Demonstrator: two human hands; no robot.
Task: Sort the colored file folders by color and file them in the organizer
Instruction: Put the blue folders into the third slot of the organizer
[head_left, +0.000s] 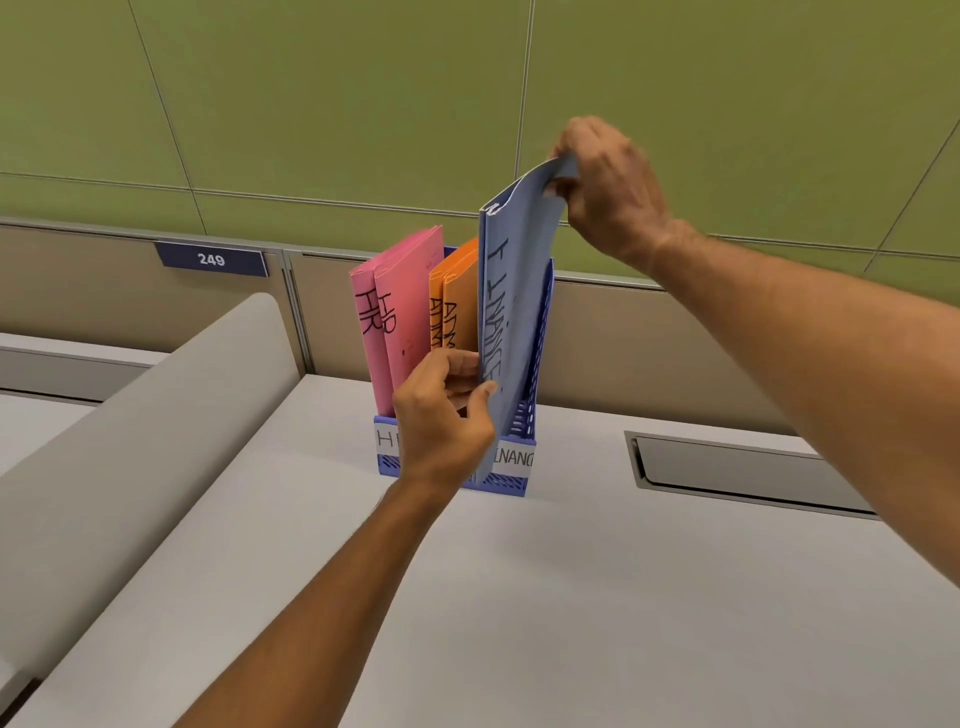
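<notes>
A blue plastic organizer (519, 480) stands on the desk with labelled slots. Two pink folders (402, 312) fill its left slot and two orange folders (460, 296) sit in the middle one. A blue folder (517, 291) with black lettering stands tall in the right slot, above the label reading "INANC". My right hand (608, 187) pinches the blue folder's top corner. My left hand (441, 415) grips its lower front edge, thumb on the face, and hides the organizer's middle label.
The grey desk (519, 597) spreads out in front. A recessed cable tray (737, 467) lies to the right of the organizer. A curved grey divider (130, 441) rises on the left. Behind are a beige partition with a "249" plate (211, 259) and a green wall.
</notes>
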